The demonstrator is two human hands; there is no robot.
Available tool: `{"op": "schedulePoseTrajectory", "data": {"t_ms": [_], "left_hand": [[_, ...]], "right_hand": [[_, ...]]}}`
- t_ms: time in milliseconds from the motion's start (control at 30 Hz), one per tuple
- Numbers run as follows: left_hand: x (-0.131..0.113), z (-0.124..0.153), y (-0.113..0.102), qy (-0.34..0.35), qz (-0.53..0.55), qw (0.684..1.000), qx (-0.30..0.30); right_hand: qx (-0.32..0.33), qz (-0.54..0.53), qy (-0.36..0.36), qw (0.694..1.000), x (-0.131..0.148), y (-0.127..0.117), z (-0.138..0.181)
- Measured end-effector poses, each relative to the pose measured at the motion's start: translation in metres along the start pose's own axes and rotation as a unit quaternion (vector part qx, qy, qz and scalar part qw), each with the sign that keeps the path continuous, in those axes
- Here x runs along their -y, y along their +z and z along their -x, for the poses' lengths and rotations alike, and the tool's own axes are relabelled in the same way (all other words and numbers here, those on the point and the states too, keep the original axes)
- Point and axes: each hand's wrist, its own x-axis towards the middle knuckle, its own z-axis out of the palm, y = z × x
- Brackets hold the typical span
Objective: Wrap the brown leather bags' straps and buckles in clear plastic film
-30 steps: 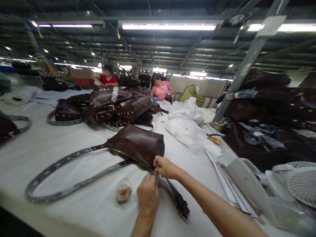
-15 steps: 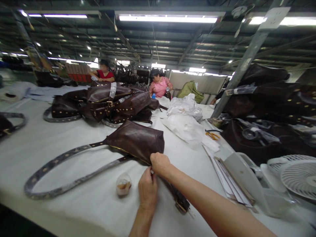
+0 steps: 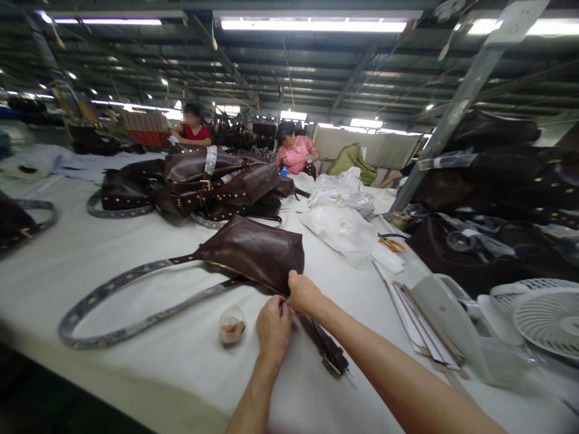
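Note:
A dark brown leather bag [image 3: 256, 250] lies on the white table [image 3: 90, 265], its long studded strap [image 3: 113, 301] looping to the left. My right hand [image 3: 302, 293] is closed in a pinch at the bag's near corner. My left hand [image 3: 272, 328] is closed just below it, fingertips meeting the right hand's at the same spot; what they pinch is too small to make out. A black tool with a metal tip [image 3: 332, 355] lies under my right forearm. A small clear pouch with brown bits [image 3: 232, 326] sits left of my left hand.
A heap of brown studded bags [image 3: 199, 187] lies farther back. Plastic bags [image 3: 341, 211], orange-handled scissors [image 3: 392, 243], stacked card sheets [image 3: 420, 325] and a white fan [image 3: 543, 319] are at the right. More dark bags [image 3: 497, 199] pile at far right. Two people sit beyond.
Both hands have shifted slightly up and closer to the bag's corner, staying pinched together. The view has tilted a little; the bag has not moved.

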Motion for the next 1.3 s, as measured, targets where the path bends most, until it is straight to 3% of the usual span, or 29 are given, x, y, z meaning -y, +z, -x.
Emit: {"op": "schedulePoseTrajectory", "data": {"t_ms": [267,433,567,800,933,1100,1300], "left_hand": [[0.002,0.000,0.003,0.020,-0.044,0.999,-0.023],[0.006,0.000,0.005,0.038,-0.027,0.998,-0.041],[0.012,-0.002,0.006,0.054,0.017,0.997,-0.054],[0.019,-0.005,0.006,0.052,0.089,0.994,-0.039],[0.017,-0.003,0.006,0.062,0.074,0.994,-0.049],[0.018,-0.004,0.006,0.064,0.075,0.994,-0.051],[0.019,-0.005,0.008,0.067,0.064,0.994,-0.058]], "right_hand": [[0.038,-0.208,0.101,0.972,-0.028,0.014,0.024],[0.022,-0.336,0.108,0.936,-0.044,0.028,0.042],[0.008,-0.451,0.103,0.887,-0.039,0.049,0.037],[-0.021,-0.631,0.121,0.766,-0.031,0.062,0.032],[-0.066,-0.679,0.127,0.720,-0.037,0.066,0.035],[-0.103,-0.696,0.149,0.695,-0.044,0.079,0.024],[-0.090,-0.723,0.160,0.666,-0.046,0.081,0.025]]}}
